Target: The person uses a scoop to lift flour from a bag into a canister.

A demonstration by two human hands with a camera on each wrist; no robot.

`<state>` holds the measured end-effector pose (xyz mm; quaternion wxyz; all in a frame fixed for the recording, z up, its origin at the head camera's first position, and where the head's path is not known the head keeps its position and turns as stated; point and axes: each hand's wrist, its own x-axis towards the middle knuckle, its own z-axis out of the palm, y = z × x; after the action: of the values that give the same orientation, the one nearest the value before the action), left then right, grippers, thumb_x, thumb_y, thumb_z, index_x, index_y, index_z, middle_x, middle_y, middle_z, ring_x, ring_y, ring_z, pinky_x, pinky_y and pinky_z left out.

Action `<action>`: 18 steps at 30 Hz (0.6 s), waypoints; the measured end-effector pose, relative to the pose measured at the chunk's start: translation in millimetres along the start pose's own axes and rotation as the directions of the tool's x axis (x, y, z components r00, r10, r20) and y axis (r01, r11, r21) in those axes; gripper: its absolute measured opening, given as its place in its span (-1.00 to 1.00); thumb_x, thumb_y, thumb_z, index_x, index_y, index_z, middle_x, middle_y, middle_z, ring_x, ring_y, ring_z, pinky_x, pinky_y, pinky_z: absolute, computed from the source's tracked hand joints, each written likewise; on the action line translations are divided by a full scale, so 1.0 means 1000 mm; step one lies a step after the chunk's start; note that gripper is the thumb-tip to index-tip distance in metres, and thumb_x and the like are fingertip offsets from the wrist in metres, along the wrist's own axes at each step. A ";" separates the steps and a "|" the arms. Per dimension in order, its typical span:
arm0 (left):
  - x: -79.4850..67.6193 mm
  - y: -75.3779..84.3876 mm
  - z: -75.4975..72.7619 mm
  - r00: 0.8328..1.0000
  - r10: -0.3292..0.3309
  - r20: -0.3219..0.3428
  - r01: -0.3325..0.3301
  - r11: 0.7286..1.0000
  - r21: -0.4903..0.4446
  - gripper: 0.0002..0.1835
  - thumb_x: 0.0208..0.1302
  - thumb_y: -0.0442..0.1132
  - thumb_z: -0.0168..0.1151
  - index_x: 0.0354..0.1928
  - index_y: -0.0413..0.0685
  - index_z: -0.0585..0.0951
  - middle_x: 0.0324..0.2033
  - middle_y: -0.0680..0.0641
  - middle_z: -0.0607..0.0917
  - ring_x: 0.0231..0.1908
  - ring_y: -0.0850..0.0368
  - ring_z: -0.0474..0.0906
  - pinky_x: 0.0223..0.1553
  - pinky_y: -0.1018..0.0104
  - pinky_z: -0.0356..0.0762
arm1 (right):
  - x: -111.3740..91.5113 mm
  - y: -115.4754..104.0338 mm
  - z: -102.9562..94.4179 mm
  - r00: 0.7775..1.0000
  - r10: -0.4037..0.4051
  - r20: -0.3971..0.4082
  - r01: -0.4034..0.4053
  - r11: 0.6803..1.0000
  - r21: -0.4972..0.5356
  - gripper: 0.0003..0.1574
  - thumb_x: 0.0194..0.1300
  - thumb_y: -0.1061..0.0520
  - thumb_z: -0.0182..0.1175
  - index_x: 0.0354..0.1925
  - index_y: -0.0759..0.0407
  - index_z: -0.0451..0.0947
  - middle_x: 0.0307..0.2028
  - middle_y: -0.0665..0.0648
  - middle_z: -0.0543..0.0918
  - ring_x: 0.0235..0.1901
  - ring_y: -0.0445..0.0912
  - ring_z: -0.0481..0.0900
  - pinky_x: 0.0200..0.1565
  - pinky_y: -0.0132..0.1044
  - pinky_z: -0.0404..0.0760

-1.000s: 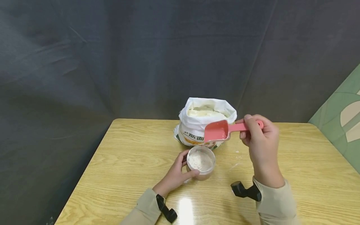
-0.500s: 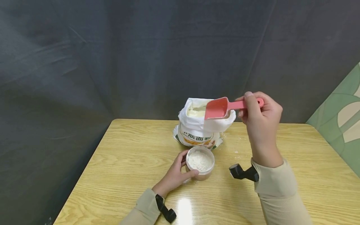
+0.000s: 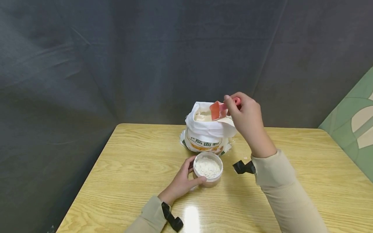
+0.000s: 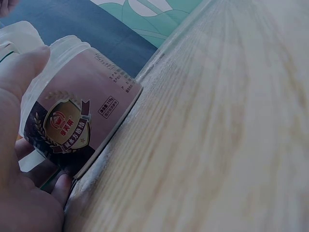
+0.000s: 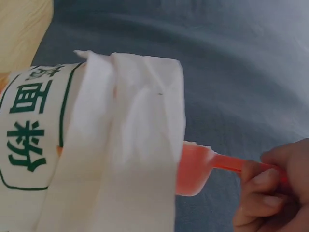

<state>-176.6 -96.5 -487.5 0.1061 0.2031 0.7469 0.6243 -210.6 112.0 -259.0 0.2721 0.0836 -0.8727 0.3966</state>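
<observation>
Pink scoop point(image 3: 215, 111): gripping it in the fingers point(image 5: 261, 186) of the right hand point(image 3: 246, 117), now tilting it into the bag point(image 3: 205, 131) just beyond them, apparently returning for flour point(image 3: 202, 116); grasping the tub point(image 4: 91, 99) in the left hand point(image 3: 181, 181).

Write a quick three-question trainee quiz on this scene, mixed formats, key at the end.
1. True or false: the right hand holds the pink scoop by its handle.
2. Fill in: the large characters printed on the flour bag are dark ____.
3. The left hand grips: A) the flour bag; B) the labelled tub; C) the pink scoop.

Key: 1. True. 2. Green. 3. B.
</observation>
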 end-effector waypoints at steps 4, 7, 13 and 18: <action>-0.001 0.001 0.001 1.000 -0.001 0.000 0.001 1.000 0.002 -0.12 0.29 0.01 0.42 0.52 0.01 0.17 0.43 -0.12 0.31 0.41 0.01 0.26 0.43 0.06 0.27 | 0.005 -0.002 0.006 0.993 0.006 0.116 0.004 0.996 -0.087 -0.59 0.55 -0.04 0.09 -0.18 0.31 0.57 -0.50 0.19 0.49 -0.50 0.03 0.40 -0.44 -0.20 0.34; -0.001 0.001 0.001 1.000 0.003 -0.001 -0.003 1.000 0.004 -0.12 0.29 0.00 0.43 0.52 0.01 0.17 0.43 -0.11 0.30 0.42 0.03 0.25 0.43 0.09 0.27 | 0.009 -0.003 0.011 0.984 0.004 0.179 0.018 0.993 -0.121 -0.63 0.55 -0.02 0.10 -0.17 0.30 0.55 -0.51 0.17 0.43 -0.49 0.03 0.35 -0.42 -0.17 0.30; -0.001 0.001 0.001 1.000 0.014 -0.011 -0.014 1.000 0.005 -0.12 0.28 -0.01 0.44 0.51 0.01 0.18 0.42 -0.10 0.32 0.41 0.04 0.26 0.43 0.09 0.27 | 0.023 -0.001 0.021 0.957 0.026 0.290 0.020 0.988 -0.153 -0.65 0.56 0.00 0.09 -0.18 0.30 0.52 -0.51 0.16 0.44 -0.48 0.03 0.37 -0.41 -0.17 0.33; -0.002 0.002 0.001 1.000 0.008 -0.014 -0.007 1.000 0.010 -0.11 0.27 0.00 0.44 0.51 0.00 0.18 0.42 -0.11 0.32 0.41 0.03 0.26 0.43 0.06 0.27 | 0.035 0.003 0.030 0.914 0.054 0.403 0.025 0.982 -0.189 -0.65 0.57 0.01 0.06 -0.18 0.31 0.52 -0.49 0.16 0.50 -0.48 0.02 0.40 -0.40 -0.18 0.35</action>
<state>-174.2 -96.2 -485.8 0.0977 0.2021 0.7497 0.6225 -253.4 94.8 -258.1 0.0888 0.1312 -0.9446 0.2876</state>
